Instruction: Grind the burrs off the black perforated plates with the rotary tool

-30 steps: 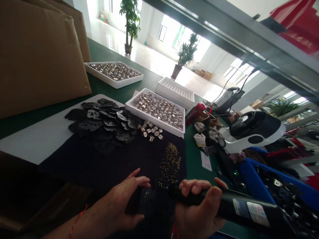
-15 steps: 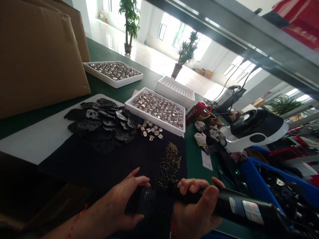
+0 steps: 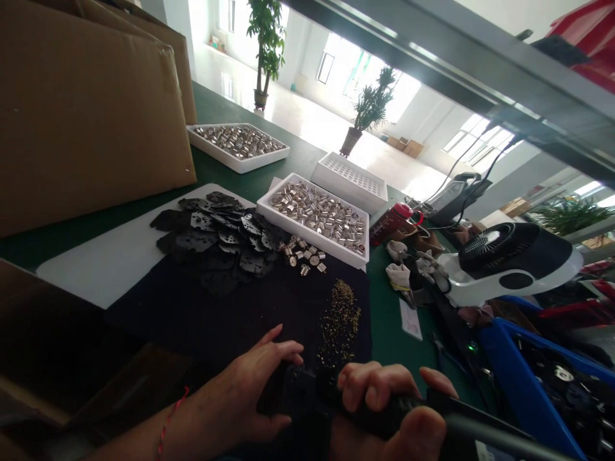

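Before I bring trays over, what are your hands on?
Left hand on dark perforated plate. Right hand gripping black handheld tool. Gold granules just beyond.

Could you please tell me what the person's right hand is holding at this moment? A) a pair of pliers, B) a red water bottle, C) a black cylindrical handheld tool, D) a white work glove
C: the right hand is closed around a black cylindrical handheld tool at the bottom of the view.

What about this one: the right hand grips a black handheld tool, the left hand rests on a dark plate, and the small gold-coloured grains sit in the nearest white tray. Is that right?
Not quite. The head view shows the gold-coloured grains lying loose on the black cloth, not in the white tray. The right hand does grip the black handheld tool, and the left hand rests on the dark plate.
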Demonstrator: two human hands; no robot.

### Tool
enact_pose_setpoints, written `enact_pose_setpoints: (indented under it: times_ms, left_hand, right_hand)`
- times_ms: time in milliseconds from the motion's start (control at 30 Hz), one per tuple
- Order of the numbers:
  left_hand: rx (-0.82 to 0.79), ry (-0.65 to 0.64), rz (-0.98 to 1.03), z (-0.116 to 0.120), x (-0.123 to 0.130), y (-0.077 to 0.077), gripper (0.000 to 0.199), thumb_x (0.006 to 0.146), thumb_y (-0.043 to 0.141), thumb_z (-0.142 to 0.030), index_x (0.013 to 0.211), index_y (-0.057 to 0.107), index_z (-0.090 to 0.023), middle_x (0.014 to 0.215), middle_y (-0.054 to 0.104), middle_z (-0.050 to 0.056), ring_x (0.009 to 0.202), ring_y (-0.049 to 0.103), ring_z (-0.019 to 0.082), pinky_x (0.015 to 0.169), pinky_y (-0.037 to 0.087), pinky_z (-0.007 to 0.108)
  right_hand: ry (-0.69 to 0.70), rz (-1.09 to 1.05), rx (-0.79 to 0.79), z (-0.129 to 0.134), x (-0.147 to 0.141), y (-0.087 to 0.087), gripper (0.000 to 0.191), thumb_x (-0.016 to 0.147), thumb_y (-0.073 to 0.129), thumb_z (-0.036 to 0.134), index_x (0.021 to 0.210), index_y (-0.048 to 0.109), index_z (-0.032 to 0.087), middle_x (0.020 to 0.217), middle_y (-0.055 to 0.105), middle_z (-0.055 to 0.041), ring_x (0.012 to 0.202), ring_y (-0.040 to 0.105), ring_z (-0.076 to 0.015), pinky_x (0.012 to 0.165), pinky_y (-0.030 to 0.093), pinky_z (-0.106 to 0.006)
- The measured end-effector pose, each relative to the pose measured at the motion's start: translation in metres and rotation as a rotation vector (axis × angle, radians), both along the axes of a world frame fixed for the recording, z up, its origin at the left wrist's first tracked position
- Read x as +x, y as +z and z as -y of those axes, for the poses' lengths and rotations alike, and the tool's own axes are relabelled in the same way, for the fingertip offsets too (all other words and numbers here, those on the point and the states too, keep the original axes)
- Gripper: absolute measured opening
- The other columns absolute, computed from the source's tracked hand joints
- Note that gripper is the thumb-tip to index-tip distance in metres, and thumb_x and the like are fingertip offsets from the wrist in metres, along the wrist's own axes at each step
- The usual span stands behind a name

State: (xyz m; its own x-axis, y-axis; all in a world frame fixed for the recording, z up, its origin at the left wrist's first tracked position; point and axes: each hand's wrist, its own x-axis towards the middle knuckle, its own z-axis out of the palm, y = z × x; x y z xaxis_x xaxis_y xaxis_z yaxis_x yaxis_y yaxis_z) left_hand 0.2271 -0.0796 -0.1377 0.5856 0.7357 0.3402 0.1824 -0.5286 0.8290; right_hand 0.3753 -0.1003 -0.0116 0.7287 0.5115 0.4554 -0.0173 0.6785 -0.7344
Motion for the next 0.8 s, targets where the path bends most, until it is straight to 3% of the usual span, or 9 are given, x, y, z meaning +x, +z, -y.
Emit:
enact_pose_setpoints:
  times_ms: [167, 267, 367, 600, 800]
  left_hand:
    - [-0.011, -0.012, 0.010, 0.001, 0.001, 0.002, 0.107, 0.068, 0.089, -0.015, 0.159, 0.037, -0.036, 0.136, 0.072, 0.003, 0.139, 0.066, 0.035, 0.135, 0.033, 0.062]
    - [-0.047, -0.009, 0.003, 0.002, 0.001, 0.005, 0.102, 0.067, 0.089, -0.014, 0.155, 0.042, -0.036, 0.156, 0.059, 0.008, 0.148, 0.058, 0.036, 0.129, 0.046, 0.055]
    - [-0.104, -0.003, -0.008, 0.002, 0.000, 0.009, 0.092, 0.066, 0.088, -0.012, 0.147, 0.049, -0.034, 0.164, 0.048, 0.010, 0.144, 0.060, 0.034, 0.119, 0.056, 0.046]
    - [-0.141, -0.039, -0.045, 0.002, -0.002, 0.013, 0.069, 0.064, 0.085, -0.004, 0.122, 0.058, -0.029, 0.162, 0.048, 0.008, 0.149, 0.055, 0.034, 0.116, 0.056, 0.040]
    - [-0.170, -0.014, -0.034, 0.001, 0.000, 0.012, 0.074, 0.064, 0.084, -0.007, 0.128, 0.055, -0.031, 0.164, 0.048, 0.008, 0.140, 0.062, 0.031, 0.114, 0.058, 0.041]
  right_hand:
    - [0.046, 0.046, 0.012, -0.003, -0.007, -0.005, 0.024, 0.100, 0.073, 0.044, 0.115, 0.066, 0.027, 0.063, 0.059, 0.0119, 0.040, 0.048, -0.0099, 0.043, 0.050, -0.023]
    - [0.037, 0.034, 0.016, -0.005, -0.008, -0.007, 0.025, 0.099, 0.074, 0.045, 0.114, 0.066, 0.027, 0.062, 0.058, 0.0120, 0.039, 0.045, -0.0100, 0.043, 0.049, -0.023]
    - [0.050, 0.035, 0.021, -0.005, -0.008, -0.008, 0.025, 0.099, 0.074, 0.044, 0.115, 0.066, 0.027, 0.063, 0.059, 0.0121, 0.039, 0.044, -0.0098, 0.042, 0.049, -0.022]
    - [0.084, 0.054, 0.020, -0.002, -0.007, -0.012, 0.024, 0.101, 0.071, 0.044, 0.117, 0.064, 0.027, 0.065, 0.059, 0.0118, 0.041, 0.047, -0.0098, 0.043, 0.049, -0.023]
    - [0.098, 0.084, 0.039, -0.003, -0.001, -0.010, 0.025, 0.103, 0.070, 0.044, 0.120, 0.064, 0.027, 0.066, 0.060, 0.0119, 0.042, 0.048, -0.0098, 0.044, 0.051, -0.024]
